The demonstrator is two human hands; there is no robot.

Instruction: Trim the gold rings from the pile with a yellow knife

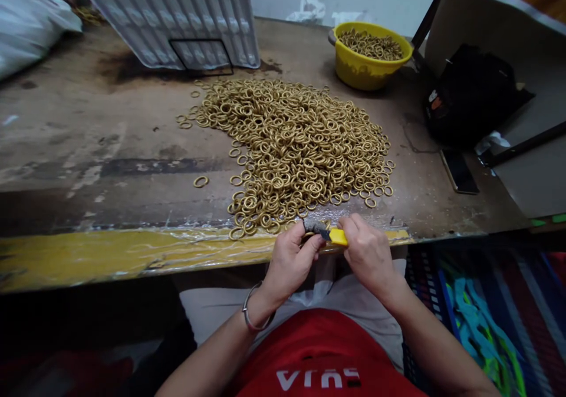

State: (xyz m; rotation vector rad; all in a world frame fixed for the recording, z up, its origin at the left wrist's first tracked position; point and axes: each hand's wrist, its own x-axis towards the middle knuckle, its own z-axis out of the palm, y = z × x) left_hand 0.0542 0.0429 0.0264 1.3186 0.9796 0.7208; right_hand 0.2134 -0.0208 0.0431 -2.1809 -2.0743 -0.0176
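Observation:
A large heap of gold-coloured rings (294,143) lies on the worn wooden table (88,149). At the table's near edge my right hand (369,255) is closed round a yellow utility knife (336,236), whose dark blade end points left. My left hand (289,258), with a metal bangle on the wrist, is pinched closed at the blade end; a ring seems to be between its fingers, but they hide most of it. Both hands hover just below the front of the heap.
A yellow bowl (367,55) full of rings stands at the back right. A white gridded tray (186,13) leans at the back. A black bag (469,96) and a phone (460,171) lie at the right. One stray ring (200,181) lies left of the heap.

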